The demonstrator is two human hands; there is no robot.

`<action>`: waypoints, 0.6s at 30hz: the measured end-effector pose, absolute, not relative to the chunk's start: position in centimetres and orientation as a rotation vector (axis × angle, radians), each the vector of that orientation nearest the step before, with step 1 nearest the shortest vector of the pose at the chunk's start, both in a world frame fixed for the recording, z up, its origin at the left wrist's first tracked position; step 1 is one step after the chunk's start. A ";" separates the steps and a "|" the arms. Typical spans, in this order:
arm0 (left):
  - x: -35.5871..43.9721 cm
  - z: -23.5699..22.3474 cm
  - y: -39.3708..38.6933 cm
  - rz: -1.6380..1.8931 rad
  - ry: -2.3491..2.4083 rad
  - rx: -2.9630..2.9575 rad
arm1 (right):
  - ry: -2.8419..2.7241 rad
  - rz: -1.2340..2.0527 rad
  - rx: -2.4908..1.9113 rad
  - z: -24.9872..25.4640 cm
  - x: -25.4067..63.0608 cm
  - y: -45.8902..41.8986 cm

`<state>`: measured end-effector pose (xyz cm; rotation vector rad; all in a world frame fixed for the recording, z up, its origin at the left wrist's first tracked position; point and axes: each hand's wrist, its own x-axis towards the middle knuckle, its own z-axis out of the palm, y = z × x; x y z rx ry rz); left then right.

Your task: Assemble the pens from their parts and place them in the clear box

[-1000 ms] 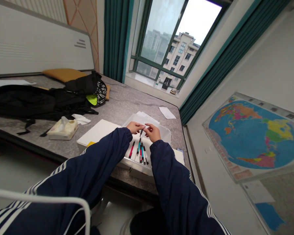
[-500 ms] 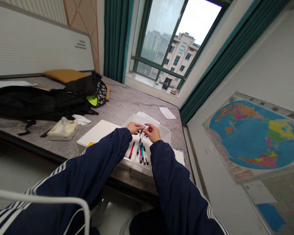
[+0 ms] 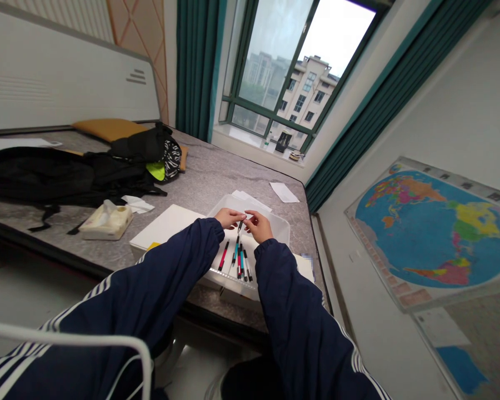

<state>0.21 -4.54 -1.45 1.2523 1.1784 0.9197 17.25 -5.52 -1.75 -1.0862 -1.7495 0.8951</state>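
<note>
Both hands meet above a translucent white plastic tray on the desk. Between their fingertips is a dark pen, its tip pointing down. My left hand pinches it from the left, and my right hand pinches it from the right. The pen's upper end is hidden by the fingers. Below the hands, in the tray, lie several pens: a red pen apart on the left, a blue pen, and a white and black pen at the right of a close group.
Left of the tray are a white box and a tissue box. A black backpack lies farther left. Paper rests near the desk's far right corner. A white curved tube crosses the lower left.
Almost nothing differs. Both hands keep the pen at the same place over the tray, and the view has shifted very slightly.
</note>
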 end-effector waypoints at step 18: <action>0.3 -1.5 -4.3 0.984 1.171 1.331 | -1.471 1.093 -1.044 -1.7 17.4 -4.9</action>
